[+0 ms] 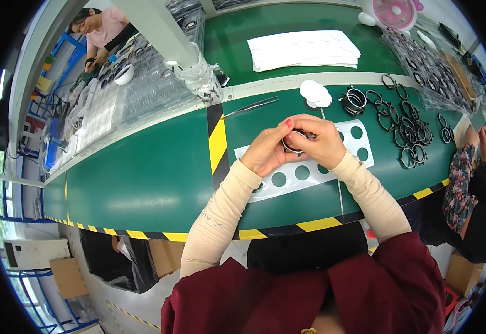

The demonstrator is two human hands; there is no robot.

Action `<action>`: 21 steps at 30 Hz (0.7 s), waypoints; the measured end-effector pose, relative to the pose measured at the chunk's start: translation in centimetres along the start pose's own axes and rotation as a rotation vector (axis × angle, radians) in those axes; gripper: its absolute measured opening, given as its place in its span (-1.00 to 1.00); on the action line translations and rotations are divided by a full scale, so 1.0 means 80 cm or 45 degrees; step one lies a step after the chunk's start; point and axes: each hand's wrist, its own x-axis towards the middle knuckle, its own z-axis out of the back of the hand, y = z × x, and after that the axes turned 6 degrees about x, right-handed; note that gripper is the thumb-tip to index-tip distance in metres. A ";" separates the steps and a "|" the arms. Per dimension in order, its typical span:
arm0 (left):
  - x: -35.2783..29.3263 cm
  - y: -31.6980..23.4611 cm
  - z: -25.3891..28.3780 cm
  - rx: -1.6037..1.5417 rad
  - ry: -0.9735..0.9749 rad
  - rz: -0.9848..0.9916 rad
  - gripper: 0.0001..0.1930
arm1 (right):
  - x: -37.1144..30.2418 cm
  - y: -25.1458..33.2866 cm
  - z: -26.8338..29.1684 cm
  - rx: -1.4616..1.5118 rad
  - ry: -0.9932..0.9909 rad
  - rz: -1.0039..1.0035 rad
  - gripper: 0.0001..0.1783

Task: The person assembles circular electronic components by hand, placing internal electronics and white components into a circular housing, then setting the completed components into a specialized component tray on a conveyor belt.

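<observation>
Curling their fingers (pixel 308 127) nearly closed near one pair of tweezers (pixel 242 111), left hand (pixel 268 147) and right hand (pixel 325 145) hold one ring (pixel 288 148) over one holed white sheet (pixel 291 181) (which they partly hide), before white discs (pixel 316 94), then black rings (pixel 408 123) too overlapped to count.

On table (pixel 126 183): sheet (pixel 291 183), centre; tweezers (pixel 250 107), left behind it; discs (pixel 315 93), behind; rings (pixel 407 132), right. Behind discs: paper stack (pixel 305 51).
</observation>
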 end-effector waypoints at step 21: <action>0.003 0.006 -0.013 -0.307 0.145 -0.125 -0.68 | 0.004 0.001 -0.003 0.575 -0.399 -0.221 -0.74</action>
